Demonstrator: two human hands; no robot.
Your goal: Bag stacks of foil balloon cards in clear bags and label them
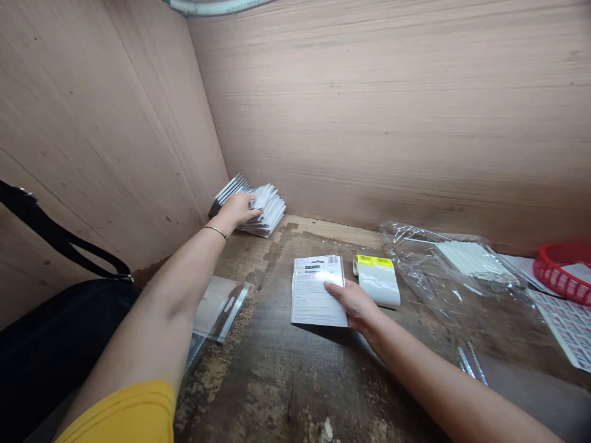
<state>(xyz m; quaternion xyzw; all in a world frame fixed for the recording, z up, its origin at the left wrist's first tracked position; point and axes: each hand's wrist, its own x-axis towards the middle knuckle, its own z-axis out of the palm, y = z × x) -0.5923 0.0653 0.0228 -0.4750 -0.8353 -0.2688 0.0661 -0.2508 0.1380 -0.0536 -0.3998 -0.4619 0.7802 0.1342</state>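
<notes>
My right hand (353, 303) holds a white printed card packet (316, 298) above the worn brown table, thumb on its face and fingers behind it. A barcode and a dark hang hole show at its top edge. At the back left corner, my left hand (241, 209) rests on a pile of similar white packets (270, 212), thumb and fingers bent around the edge of the top one. Just right of the held packet lies a roll of white labels (379, 286) with a yellow barcoded strip.
Clear plastic bags (221, 311) lie at the left. Farther right are a crinkled bag with white sticks (475, 261), a red basket (563, 286) and a sticker sheet (566, 326). Wooden panels (369, 123) rise behind and left. A black bag (69, 332) sits at the left edge.
</notes>
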